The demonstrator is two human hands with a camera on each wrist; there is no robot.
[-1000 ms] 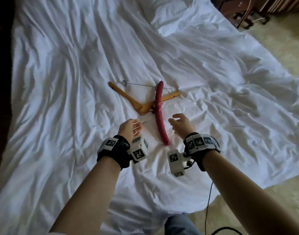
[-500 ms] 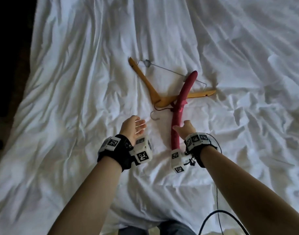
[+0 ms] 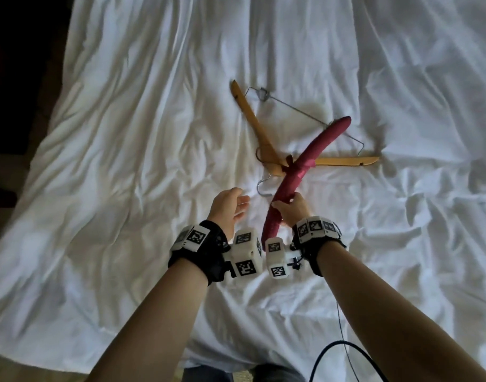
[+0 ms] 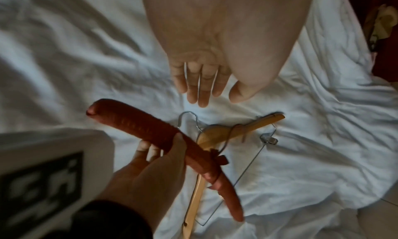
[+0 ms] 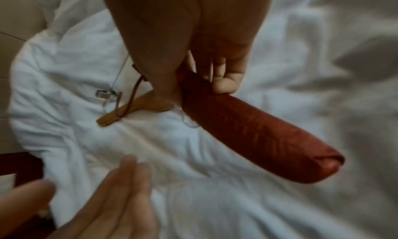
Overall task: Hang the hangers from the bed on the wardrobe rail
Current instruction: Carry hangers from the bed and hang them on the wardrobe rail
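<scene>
A red padded hanger (image 3: 305, 166) lies across a wooden hanger (image 3: 253, 125) on the white bed sheet (image 3: 126, 133). My right hand (image 3: 288, 208) grips the near arm of the red padded hanger (image 4: 150, 128) and tilts that end up off the sheet; in the right wrist view my fingers (image 5: 226, 82) curl round the red padded hanger (image 5: 258, 135). My left hand (image 3: 231, 205) hovers open just left of it, fingers straight, close to the metal hook (image 3: 264, 186) of a hanger. The wooden hanger (image 4: 254, 125) has a wire bar with clips (image 4: 269, 139).
The rumpled white sheet covers the whole bed. A dark strip of floor or furniture (image 3: 16, 78) borders the bed's left side. A black cable (image 3: 344, 357) hangs by my right forearm. The wardrobe rail is not in view.
My right hand moved onto the red padded hanger's near arm, closed around it and raised that end. My left hand stayed open beside the hook. The view shifted closer over the bed.
</scene>
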